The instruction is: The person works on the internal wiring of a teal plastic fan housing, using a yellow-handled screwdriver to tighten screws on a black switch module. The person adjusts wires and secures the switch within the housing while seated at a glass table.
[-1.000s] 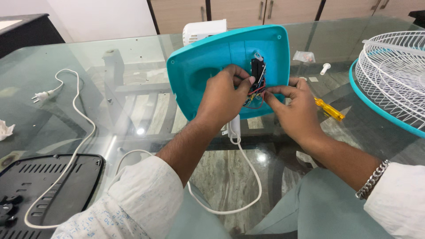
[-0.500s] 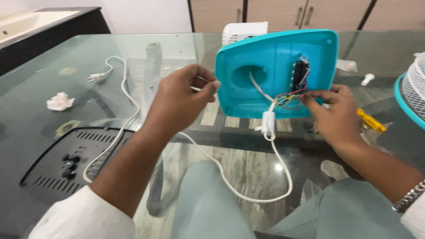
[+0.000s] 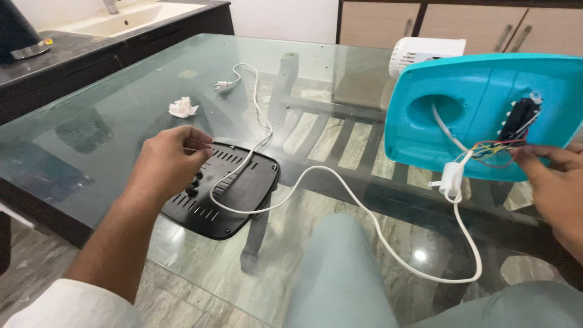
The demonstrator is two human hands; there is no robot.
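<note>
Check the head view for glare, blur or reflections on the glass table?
Head view: glass table transparent, chair and floor show through it; small bright glare spot on the floor near the white cord; left hand slightly soft; teal housing and right hand cropped at the right edge; lighting even.

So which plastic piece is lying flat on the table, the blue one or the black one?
The black slotted cover lies flat on the glass table, by the left hand. The turquoise housing stands on edge, steadied by the right hand.
</note>
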